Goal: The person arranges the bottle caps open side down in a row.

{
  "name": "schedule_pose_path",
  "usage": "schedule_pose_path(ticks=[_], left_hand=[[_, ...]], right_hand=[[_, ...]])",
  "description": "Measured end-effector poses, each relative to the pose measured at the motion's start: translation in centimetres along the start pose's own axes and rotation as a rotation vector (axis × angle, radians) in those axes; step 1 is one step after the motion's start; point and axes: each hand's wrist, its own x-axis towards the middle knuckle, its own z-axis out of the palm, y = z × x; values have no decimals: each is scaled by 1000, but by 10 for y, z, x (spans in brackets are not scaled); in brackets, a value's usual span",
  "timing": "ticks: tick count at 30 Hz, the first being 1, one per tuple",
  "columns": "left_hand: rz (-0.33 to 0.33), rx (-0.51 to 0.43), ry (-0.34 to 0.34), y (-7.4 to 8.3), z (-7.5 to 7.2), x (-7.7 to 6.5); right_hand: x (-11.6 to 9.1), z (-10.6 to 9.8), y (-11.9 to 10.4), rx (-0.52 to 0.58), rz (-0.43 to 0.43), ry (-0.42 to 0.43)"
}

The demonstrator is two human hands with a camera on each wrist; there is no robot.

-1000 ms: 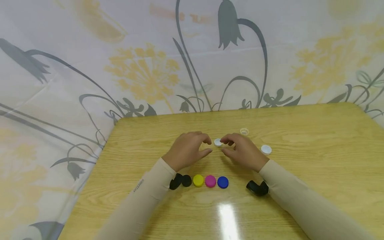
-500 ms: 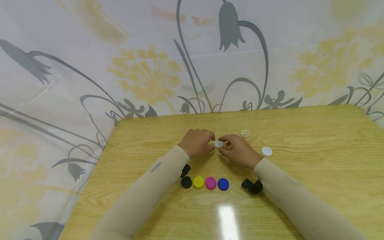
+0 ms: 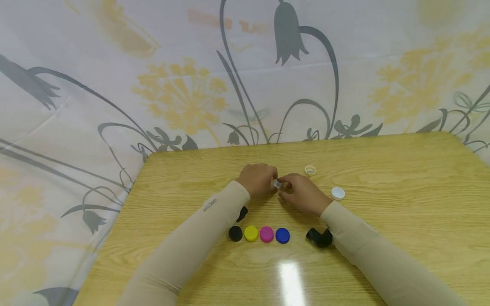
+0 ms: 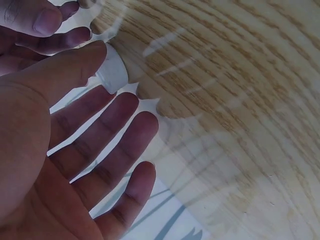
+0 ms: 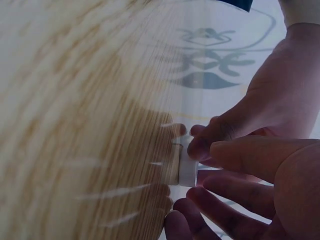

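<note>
Head view: wooden surface (image 3: 383, 221) first, carrying everything, with a flowered cloth behind. Next, left hand (image 3: 257, 180) and right hand (image 3: 302, 194) meeting near the middle of it, both pinching one small white cap (image 3: 274, 183) between their fingertips. Left wrist view: thumb and forefinger of the left grip closed on the white cap (image 4: 112, 73), remaining fingers spread loose below. Right wrist view: right grip likewise closed on the white cap (image 5: 187, 168), held edge-on just above the wood.

Judged from this: best kept as a light fingertip pinch on the rim, cap held level, one grip steady while the other adjusts (a small smooth cap probably slips easily under a hard squeeze).

Then a row on the near side: black cap (image 3: 235, 233), yellow cap (image 3: 251, 233), pink cap (image 3: 266, 234), blue cap (image 3: 282, 235), touching or nearly so. Off right, another white cap (image 3: 338, 194) and a clear cap (image 3: 310, 170), the clear one open side up, nothing visible inside.
</note>
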Motion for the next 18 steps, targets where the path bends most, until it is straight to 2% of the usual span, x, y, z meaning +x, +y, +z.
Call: schedule_pose_path(ticks=[9, 18], left_hand=[[9, -51, -12, -3, 0, 0], [28, -132, -20, -5, -2, -2]], right_hand=[[0, 0, 0, 4, -2, 6], [-1, -1, 1, 44, -19, 62]])
